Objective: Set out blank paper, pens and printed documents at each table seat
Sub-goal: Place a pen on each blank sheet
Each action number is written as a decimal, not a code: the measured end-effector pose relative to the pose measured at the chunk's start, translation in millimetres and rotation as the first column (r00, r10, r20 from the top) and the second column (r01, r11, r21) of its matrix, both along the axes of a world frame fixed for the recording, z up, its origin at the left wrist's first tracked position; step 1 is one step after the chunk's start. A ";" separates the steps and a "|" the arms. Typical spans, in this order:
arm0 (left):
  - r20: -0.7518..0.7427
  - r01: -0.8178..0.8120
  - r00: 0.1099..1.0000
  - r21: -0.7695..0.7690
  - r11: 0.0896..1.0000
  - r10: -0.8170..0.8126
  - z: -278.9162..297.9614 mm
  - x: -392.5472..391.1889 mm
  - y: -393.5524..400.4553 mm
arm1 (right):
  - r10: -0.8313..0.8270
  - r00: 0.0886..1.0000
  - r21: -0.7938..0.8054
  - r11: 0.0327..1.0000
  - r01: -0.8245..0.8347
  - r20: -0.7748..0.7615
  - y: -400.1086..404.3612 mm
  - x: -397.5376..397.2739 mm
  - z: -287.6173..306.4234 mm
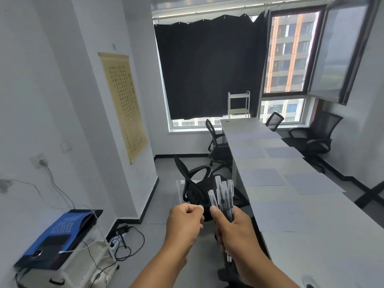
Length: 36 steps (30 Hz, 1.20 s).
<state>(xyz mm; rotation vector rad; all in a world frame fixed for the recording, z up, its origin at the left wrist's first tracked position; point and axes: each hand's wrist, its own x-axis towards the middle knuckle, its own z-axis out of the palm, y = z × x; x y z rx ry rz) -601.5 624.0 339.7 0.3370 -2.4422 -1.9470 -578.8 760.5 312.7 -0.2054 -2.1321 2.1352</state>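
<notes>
My right hand (233, 227) grips a bundle of several black pens with clear caps (223, 196), held upright just left of the long white table (324, 246). Beside the bundle, my left hand (185, 219) has its fingers curled and holds nothing that I can see. Several blank sheets of paper (262, 177) lie in two rows along the table, one at each seat. No printed documents show on the table.
Black mesh chairs stand along the table: one close by (193, 183), one further back (214, 138), two on the far side (318, 138). A small stand with a blue folder (60, 231) and floor cables sits at left. A white rack (239, 104) stands by the curtained window.
</notes>
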 end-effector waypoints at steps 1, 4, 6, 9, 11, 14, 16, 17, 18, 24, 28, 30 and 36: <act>0.000 0.008 1.000 -0.006 1.000 -0.008 -3.5 -14.8 0.9 | -0.006 1.000 -0.013 1.000 0.006 0.003 0.7 -14.1 -4.9; 0.010 0.025 1.000 -0.030 0.999 -0.025 -10.4 -61.7 5.3 | -0.024 0.999 -0.032 0.999 0.025 0.023 5.0 -60.6 -13.4; 0.011 0.017 1.000 -0.043 0.999 -0.017 -14.1 -102.0 9.3 | -0.039 0.999 -0.049 0.998 0.039 0.017 9.0 -101.9 -20.5; 0.021 0.012 1.000 -0.055 0.998 -0.010 -13.8 -152.3 14.4 | -0.045 0.999 -0.077 0.996 0.046 0.008 14.0 -151.7 -23.4; 0.027 0.020 0.999 -0.065 0.998 -0.018 -15.6 -188.8 20.3 | -0.037 0.999 -0.083 0.996 0.038 0.010 19.4 -184.2 -19.2; 0.019 0.039 0.999 -0.052 0.998 -0.038 -6.8 -231.6 30.5 | -0.048 0.999 -0.107 0.993 0.049 0.012 30.2 -217.9 -7.7; 0.012 0.078 0.997 -0.048 0.996 -0.077 -3.3 -262.3 42.0 | -0.069 0.997 -0.094 0.993 0.071 0.017 43.1 -243.6 -5.3; 0.008 0.099 0.995 -0.048 0.994 -0.098 -0.8 -275.5 49.4 | -0.086 0.996 -0.086 0.992 0.088 0.029 50.3 -255.2 -4.9; -0.005 0.115 0.993 -0.038 0.993 -0.115 -1.1 -292.4 57.4 | -0.116 0.993 -0.093 0.989 0.119 0.036 58.0 -268.0 -6.2; 0.015 0.278 0.961 -0.036 0.960 -0.277 -21.8 -376.2 95.2 | -0.297 0.944 -0.065 0.949 0.309 0.141 83.5 -324.1 -26.4; 0.032 0.440 0.898 -0.032 0.898 -0.439 -31.5 -428.9 122.6 | -0.444 0.875 -0.047 0.887 0.460 0.192 101.5 -358.4 -34.7; 0.032 0.500 0.866 -0.022 0.866 -0.499 -30.1 -452.0 137.7 | -0.515 0.832 -0.040 0.845 0.533 0.206 109.6 -371.9 -34.7; 0.049 0.705 0.706 0.031 0.708 -0.706 -29.8 -494.5 190.0 | -0.695 0.686 -0.024 0.698 0.716 0.217 127.0 -392.4 -36.8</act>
